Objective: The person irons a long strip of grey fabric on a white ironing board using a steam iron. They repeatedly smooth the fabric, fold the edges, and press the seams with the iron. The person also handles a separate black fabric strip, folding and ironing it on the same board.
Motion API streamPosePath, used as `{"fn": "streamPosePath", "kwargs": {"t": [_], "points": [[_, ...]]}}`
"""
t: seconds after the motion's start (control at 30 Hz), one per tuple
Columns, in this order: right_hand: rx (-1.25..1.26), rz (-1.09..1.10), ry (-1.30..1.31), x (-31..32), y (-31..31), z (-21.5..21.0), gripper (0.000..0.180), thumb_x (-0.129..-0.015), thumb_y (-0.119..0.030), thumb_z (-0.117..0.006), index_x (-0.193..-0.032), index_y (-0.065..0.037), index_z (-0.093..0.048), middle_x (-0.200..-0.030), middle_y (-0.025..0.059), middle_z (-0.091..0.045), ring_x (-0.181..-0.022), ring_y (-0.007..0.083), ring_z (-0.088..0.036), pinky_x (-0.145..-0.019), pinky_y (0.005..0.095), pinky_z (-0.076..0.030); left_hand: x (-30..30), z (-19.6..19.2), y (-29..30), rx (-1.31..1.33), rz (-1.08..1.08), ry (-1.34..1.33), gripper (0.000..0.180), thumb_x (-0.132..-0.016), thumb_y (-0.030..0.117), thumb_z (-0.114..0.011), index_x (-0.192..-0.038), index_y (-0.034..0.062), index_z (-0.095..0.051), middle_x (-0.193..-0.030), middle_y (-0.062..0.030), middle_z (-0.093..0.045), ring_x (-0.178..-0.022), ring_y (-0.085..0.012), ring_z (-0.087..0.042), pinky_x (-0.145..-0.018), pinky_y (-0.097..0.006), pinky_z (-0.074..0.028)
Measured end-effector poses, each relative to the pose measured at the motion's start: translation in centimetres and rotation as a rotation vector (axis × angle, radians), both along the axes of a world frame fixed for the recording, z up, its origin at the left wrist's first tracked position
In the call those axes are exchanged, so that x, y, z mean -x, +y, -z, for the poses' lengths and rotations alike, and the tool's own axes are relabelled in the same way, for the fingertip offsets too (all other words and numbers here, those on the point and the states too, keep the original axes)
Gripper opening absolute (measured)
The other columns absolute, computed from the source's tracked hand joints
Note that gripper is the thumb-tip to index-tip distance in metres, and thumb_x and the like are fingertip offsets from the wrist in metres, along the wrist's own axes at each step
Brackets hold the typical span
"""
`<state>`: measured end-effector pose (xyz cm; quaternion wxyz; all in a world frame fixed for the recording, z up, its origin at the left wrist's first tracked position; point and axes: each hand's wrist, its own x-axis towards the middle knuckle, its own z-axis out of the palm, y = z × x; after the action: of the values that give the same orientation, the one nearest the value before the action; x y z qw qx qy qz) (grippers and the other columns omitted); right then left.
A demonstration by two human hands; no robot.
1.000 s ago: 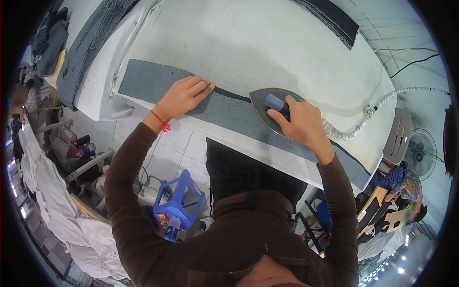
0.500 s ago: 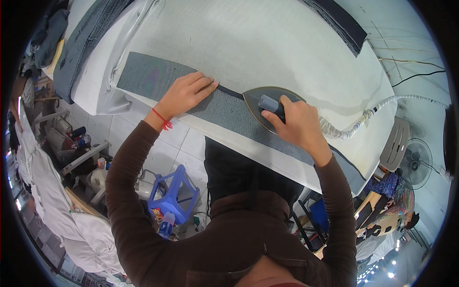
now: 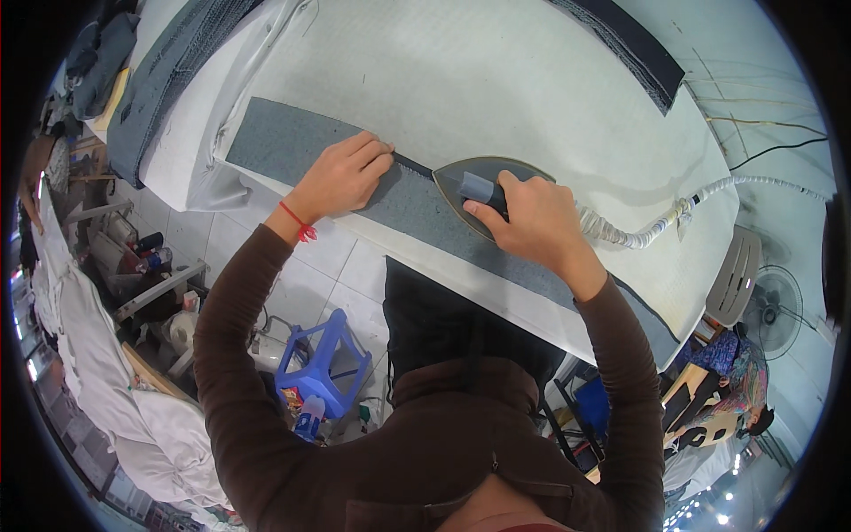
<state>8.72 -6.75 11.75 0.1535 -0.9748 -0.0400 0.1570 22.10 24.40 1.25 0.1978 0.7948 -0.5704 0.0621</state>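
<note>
Gripping the iron (image 3: 477, 187), right hand (image 3: 537, 218) held it on grey strip (image 3: 424, 211), left hand (image 3: 344, 177), hold unclear, touched strip at iron's nine o'clock

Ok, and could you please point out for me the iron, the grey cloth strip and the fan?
Iron (image 3: 480, 187), head view: on its grey handle.
Grey cloth strip (image 3: 408, 202), head view: on the stretch just left of the iron.
Fan (image 3: 770, 312), head view: on its hub.

The long fabric strip (image 3: 412, 202) is grey-blue with a near-black edge (image 3: 413, 163), the cloth-covered table (image 3: 443, 80) off-white, and the plastic stool (image 3: 324, 386) blue.
</note>
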Motion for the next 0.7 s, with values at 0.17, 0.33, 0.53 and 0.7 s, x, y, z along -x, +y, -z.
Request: {"fn": "streamPosePath", "kwargs": {"t": [0.17,0.33,0.53,0.7], "points": [[-0.002,-0.017,-0.023,-0.5,0.8,0.3,0.063,-0.105,-0.062,-0.072,-0.091,0.000,-0.075,-0.067,0.0190,-0.073,-0.059,0.0386,-0.074,-0.058,0.0475,-0.059,-0.2,0.3,0.5,-0.117,-0.065,0.048,0.036,-0.093,0.002,-0.075,-0.129,0.0007,-0.075,-0.130,-0.0124,-0.072,-0.120,-0.0303,-0.070,-0.101,-0.040,-0.063],[0.006,-0.043,-0.037,-1.2,1.6,0.5,0.061,-0.105,-0.060,-0.074,-0.091,-0.001,-0.073,-0.065,0.0181,-0.071,-0.058,0.0382,-0.073,-0.056,0.0472,-0.057,-2.3,-0.1,2.0,-0.029,-0.059,-0.131,0.037,-0.095,0.006,-0.074,-0.132,0.0026,-0.073,-0.134,-0.0111,-0.072,-0.129,-0.0287,-0.070,-0.107,-0.039,-0.062],[-0.008,-0.042,-0.044,-1.9,2.3,0.5,0.061,-0.104,-0.060,-0.075,-0.091,0.000,-0.074,-0.064,0.0184,-0.071,-0.057,0.0391,-0.074,-0.055,0.0471,-0.058,-4.1,-0.6,3.9,-0.146,-0.010,0.016,0.033,-0.096,0.007,-0.075,-0.129,0.0040,-0.072,-0.141,-0.0117,-0.070,-0.131,-0.0284,-0.070,-0.110,-0.039,-0.064],[-0.001,-0.039,0.002,-2.6,2.8,0.3,0.061,-0.104,-0.060,-0.075,-0.093,0.000,-0.074,-0.065,0.0187,-0.072,-0.058,0.0396,-0.074,-0.056,0.0473,-0.059,-5.3,-1.1,4.9,-0.219,0.018,-0.045,0.032,-0.098,0.009,-0.075,-0.129,0.0054,-0.070,-0.138,-0.0114,-0.069,-0.128,-0.0285,-0.070,-0.103,-0.036,-0.066]]}}
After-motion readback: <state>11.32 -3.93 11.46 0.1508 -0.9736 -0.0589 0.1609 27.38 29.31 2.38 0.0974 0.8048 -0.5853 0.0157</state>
